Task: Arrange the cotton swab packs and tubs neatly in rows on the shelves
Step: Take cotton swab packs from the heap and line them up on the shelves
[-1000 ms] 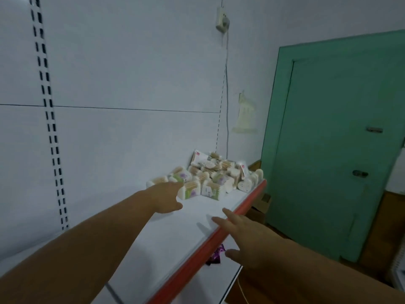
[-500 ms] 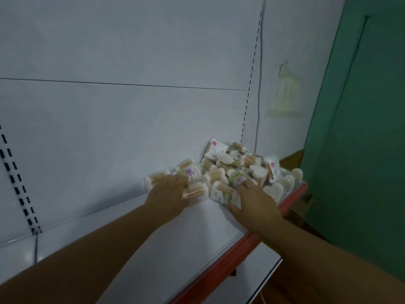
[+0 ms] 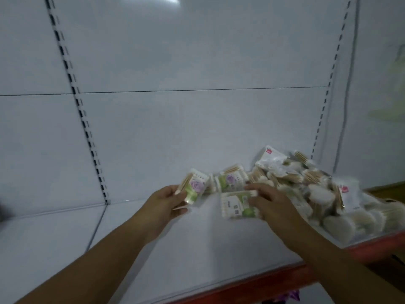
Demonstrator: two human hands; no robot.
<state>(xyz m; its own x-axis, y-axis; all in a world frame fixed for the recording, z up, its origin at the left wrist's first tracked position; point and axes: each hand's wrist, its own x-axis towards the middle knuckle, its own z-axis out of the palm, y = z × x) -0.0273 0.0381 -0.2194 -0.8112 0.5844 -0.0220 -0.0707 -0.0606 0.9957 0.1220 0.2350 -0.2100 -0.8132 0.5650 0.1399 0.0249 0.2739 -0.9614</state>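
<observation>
Step in hand, as I judge it: drawing single packs out of the heap [image 3: 306, 189], jumbled at the right end of the shelf [image 3: 197, 249], to start a row on the bare board to its left; the job looks barely begun. Left hand [image 3: 164, 205] grips a flower-print pack [image 3: 195, 187] by its lower end, tilted, just left of the heap; right hand [image 3: 274, 205] curls its fingers over the right end of a flat pack [image 3: 237, 206] lying on the shelf in front of the heap. Next move likely calls for standing both side by side, faces forward, against the back panel [image 3: 175, 139].
</observation>
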